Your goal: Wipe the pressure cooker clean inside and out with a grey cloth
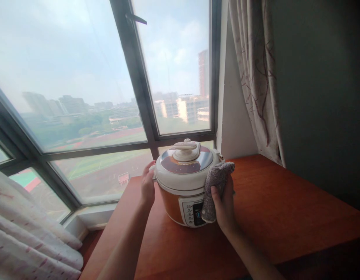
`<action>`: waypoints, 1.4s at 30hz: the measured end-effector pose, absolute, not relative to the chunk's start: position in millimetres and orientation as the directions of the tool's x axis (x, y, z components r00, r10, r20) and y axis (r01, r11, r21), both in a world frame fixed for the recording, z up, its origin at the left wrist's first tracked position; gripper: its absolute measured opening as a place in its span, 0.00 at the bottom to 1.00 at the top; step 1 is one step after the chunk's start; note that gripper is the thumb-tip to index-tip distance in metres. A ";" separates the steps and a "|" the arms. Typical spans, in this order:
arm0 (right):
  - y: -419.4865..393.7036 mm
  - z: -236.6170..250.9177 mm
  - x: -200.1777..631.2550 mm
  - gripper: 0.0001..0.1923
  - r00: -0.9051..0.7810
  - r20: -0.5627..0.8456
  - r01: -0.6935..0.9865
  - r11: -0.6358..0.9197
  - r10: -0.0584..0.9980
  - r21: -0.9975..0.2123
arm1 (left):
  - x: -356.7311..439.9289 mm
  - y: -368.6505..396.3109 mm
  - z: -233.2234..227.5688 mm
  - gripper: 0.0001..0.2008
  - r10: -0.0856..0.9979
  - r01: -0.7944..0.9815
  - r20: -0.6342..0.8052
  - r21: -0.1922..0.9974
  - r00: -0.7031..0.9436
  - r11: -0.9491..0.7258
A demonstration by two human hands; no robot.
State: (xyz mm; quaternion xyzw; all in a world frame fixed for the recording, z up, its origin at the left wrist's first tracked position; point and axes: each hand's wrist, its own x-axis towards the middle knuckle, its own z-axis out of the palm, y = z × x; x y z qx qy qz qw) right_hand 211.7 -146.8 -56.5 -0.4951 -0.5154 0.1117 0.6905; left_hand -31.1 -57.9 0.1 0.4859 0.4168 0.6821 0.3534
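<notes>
Both forearms (pixel 130 238) and both hands (pixel 148 186) are bare.

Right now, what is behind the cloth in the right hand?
Behind the cloth is the cooker; the left part of its control panel shows. The panel's right part is covered and cannot be seen.

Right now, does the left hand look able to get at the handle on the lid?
Probably yes: the left hand is at the cooker, and nothing visible blocks its way to the lid handle.
</notes>
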 end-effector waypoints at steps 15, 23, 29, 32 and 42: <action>-78.7 52.6 249.3 0.18 0.254 0.716 0.531 0.525 0.650 -0.665 | -29.3 -58.6 2.5 0.25 0.904 -0.153 0.317 0.916 -0.286 -0.370; -25.7 84.8 270.0 0.12 0.112 0.587 0.689 0.363 0.802 -0.627 | -29.1 -58.3 2.7 0.26 0.904 -0.154 0.314 0.917 -0.288 -0.368; -42.2 86.3 260.6 0.16 0.088 0.628 0.798 0.323 0.773 -0.509 | -30.0 -58.4 2.1 0.24 0.898 -0.134 0.331 0.915 -0.290 -0.381; -64.6 75.5 248.2 0.18 0.064 0.630 0.826 0.313 0.774 -0.468 | -29.7 -58.2 1.8 0.25 0.899 -0.136 0.332 0.915 -0.285 -0.380; -95.8 44.1 251.0 0.25 -0.038 0.762 0.707 0.557 0.646 -0.436 | -27.6 -60.9 4.2 0.26 0.901 -0.131 0.315 0.921 -0.299 -0.366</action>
